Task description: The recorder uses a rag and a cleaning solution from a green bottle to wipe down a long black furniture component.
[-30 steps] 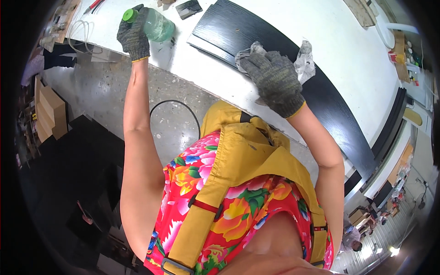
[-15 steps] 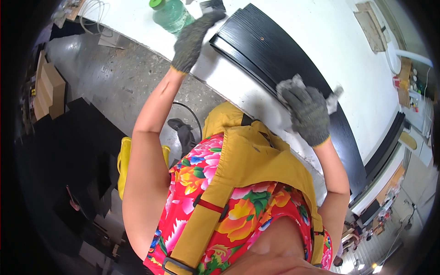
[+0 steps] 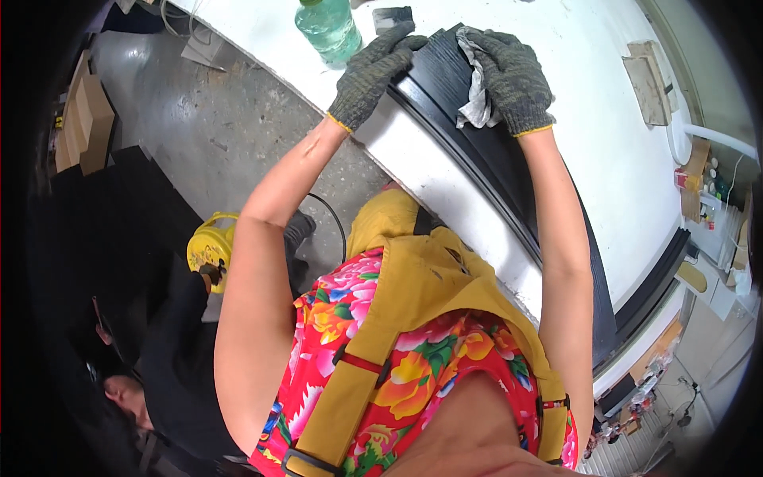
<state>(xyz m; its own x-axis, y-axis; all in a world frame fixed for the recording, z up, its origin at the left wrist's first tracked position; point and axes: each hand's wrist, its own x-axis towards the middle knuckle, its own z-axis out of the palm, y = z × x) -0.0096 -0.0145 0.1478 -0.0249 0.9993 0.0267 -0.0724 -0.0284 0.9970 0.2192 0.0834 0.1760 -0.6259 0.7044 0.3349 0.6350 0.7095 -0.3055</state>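
Note:
My left hand (image 3: 372,79), in a dark grey knitted glove, is closed at the far left end of a long black wood-grained board (image 3: 439,71). My right hand (image 3: 515,83), gloved alike, presses a crumpled whitish cloth (image 3: 475,99) on the board's top face near that same end. The board lies slantwise along the near edge of a white table (image 3: 592,103). Just beyond my left hand lies a small grey-and-black flat piece (image 3: 393,17). To its left stands a clear green plastic bottle (image 3: 327,32) with liquid in it.
A beige block (image 3: 650,83) sits at the table's far right. More black strips (image 3: 656,274) lie along the right side. On the left, a person in black (image 3: 179,358) is by a yellow plastic object (image 3: 211,246). Cardboard (image 3: 87,119) stands on the floor (image 3: 159,71).
My right hand has moved with the cloth from the board's middle to its far left end. My left hand has come away from the small grey piece onto the board's end.

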